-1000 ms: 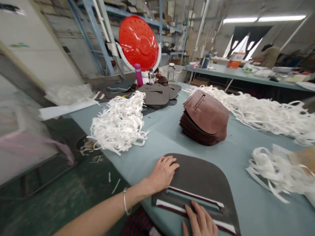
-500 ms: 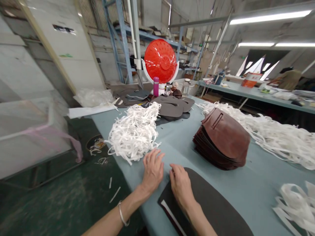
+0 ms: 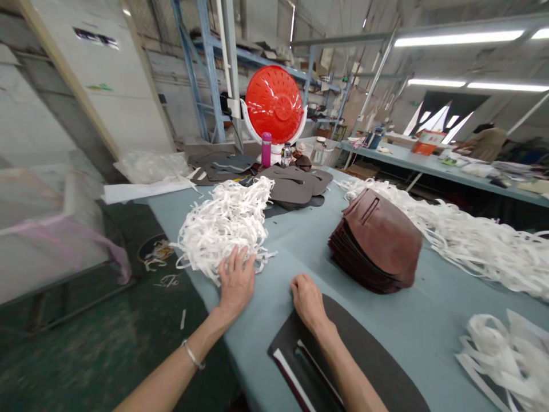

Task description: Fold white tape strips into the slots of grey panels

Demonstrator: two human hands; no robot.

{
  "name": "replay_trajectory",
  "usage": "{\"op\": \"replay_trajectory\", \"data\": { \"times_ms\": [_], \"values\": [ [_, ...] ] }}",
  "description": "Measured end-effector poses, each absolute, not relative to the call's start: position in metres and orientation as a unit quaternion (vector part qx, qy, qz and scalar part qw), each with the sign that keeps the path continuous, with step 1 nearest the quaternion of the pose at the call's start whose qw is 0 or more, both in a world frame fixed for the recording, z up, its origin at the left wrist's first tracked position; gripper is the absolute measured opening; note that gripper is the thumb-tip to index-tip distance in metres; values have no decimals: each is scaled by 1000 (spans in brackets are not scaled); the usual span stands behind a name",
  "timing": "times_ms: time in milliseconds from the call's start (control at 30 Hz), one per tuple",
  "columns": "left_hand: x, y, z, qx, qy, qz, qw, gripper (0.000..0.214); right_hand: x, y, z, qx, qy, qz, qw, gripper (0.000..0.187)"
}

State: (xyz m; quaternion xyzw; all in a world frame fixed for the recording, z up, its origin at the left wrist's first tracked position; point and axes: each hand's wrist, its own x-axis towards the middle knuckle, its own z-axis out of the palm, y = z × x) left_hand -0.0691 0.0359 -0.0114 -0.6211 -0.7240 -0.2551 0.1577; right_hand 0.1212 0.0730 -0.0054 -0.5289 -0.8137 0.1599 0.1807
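Note:
At the near edge of the pile of white strips (image 3: 223, 226), my left hand (image 3: 237, 280) reaches forward with its fingers apart, the fingertips over the loose ends. My right hand (image 3: 307, 298) is curled closed above the far edge of a dark grey flat panel (image 3: 364, 343); whatever its fingers hold, if anything, is hidden. The panel lies on the table beneath my right forearm. Along its left side run a white strip (image 3: 291, 377) and a slot with a pale edge. Beyond my right hand stands a stack of brown leather pieces (image 3: 377, 237), the top one slotted.
More white strips (image 3: 472, 246) stretch along the right side of the blue-green table (image 3: 295, 240), with a loose bunch (image 3: 497, 355) nearer. Grey cut pieces (image 3: 291, 186), a purple bottle (image 3: 266, 150) and a red fan (image 3: 274, 104) stand at the back. A person (image 3: 489, 143) is far right.
My left hand has moved left and forward, away from my right hand, onto the white strips. My right hand's fingers have curled in, and the slot in the panel now shows.

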Motion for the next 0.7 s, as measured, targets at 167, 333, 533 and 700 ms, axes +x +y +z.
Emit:
{"op": "replay_trajectory", "data": {
  "times_ms": [167,333,533,700],
  "values": [
    [-70,33,-12,-627,-715,-263,166,36,72,88,2,-491,-826,174,214,27],
    [-71,34,-12,-627,-718,-255,164,36,35,100,-8,-497,-817,183,229,21],
    [-74,39,-13,-632,-718,-252,148,39,131,69,-9,-541,-773,212,256,15],
    [-64,32,-12,-628,-700,-304,155,35,234,14,14,-588,-661,291,363,17]
  ]
}}
